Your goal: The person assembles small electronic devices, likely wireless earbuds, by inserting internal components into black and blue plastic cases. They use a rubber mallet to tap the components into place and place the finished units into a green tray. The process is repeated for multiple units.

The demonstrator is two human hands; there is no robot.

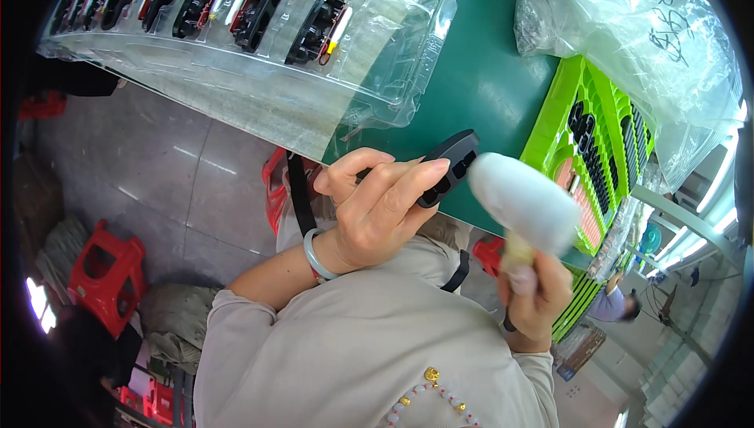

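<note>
My left hand [375,208] grips a small black plastic part [452,162] with rectangular openings and holds it over the edge of the green table [479,74]. A pale green bangle sits on that wrist. My right hand [536,294] holds the wooden handle of a mallet; its white head [525,202] is blurred and right beside the end of the black part. Whether head and part touch I cannot tell.
A clear plastic blister tray [259,74] with several black parts with red and white pieces lies at the upper left. A bright green slotted tray [597,137] stands at the right, clear plastic bags [628,27] above it. Red stools [106,271] stand on the grey floor.
</note>
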